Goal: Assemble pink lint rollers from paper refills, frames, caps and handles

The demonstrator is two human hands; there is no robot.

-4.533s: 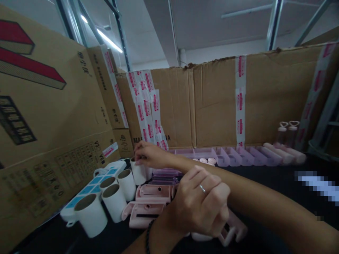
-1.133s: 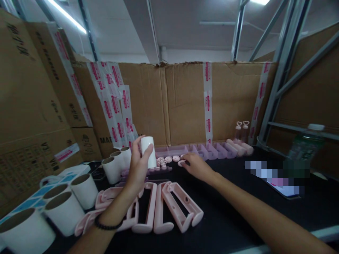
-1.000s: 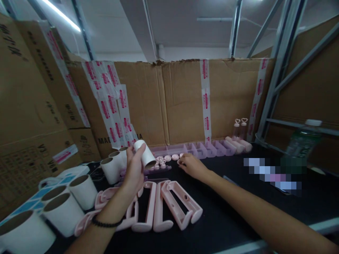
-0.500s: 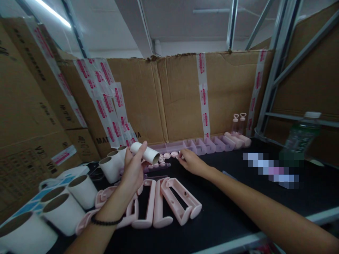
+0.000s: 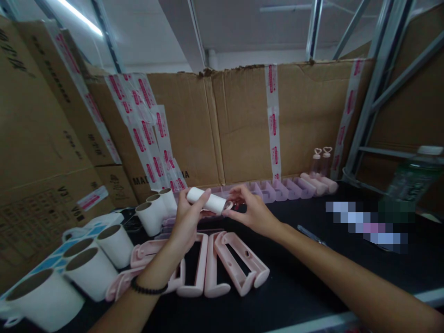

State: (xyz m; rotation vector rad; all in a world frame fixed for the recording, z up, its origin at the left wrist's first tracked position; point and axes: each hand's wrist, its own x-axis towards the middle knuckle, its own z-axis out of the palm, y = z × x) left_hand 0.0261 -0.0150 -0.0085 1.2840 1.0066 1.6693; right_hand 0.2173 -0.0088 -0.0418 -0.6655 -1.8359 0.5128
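The white roll (image 5: 209, 201) slants inside the closed left grip (image 5: 186, 219), thumb across it. At the roll's right end, the right grip (image 5: 255, 208) pinches a small pink piece (image 5: 228, 206). Pink frames (image 5: 211, 266) lie below the roll.

Pink disc (image 5: 228, 206) pt. hidden by R hand (image 5: 255, 210) — bottle (image 5: 411, 180) btm. pixelated.

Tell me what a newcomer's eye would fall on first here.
Probably the small white cylindrical roll, held slanting in the left hand at the centre, with the right hand at its right end. Next might come the pale pink plastic frames lying on the black tabletop below, then the white, brown-cored rolls standing at the lower left.
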